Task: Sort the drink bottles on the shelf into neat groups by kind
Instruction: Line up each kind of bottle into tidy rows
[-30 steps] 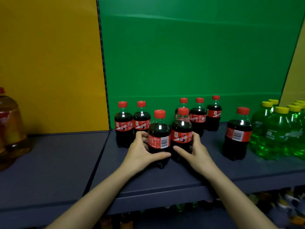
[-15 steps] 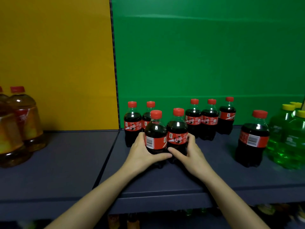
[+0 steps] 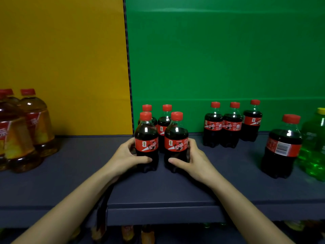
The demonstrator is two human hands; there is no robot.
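Yellow panel [image 3: 61,59] and green panel [image 3: 219,50] are standing side by side behind a dark blue-grey shelf [image 3: 70,182]. At the seam between them, the person's left hand [image 3: 123,159] is wrapping its fingers and thumb round the low part of the front-left cola bottle [image 3: 146,138], and the right hand [image 3: 195,161] is gripping the front-right cola bottle [image 3: 176,138] the same way. Both bottles are standing upright on the shelf, just beside each other, with a narrow gap showing between them. Two rear cola bottles [image 3: 165,124] are standing right behind them. A row of three cola bottles [image 3: 232,127] is sitting near the green panel further right, and a lone cola bottle [image 3: 281,147] is standing just beside a green drink bottle [image 3: 313,138] at the right edge. Amber tea bottles [image 3: 35,124] are clustering at the far left.
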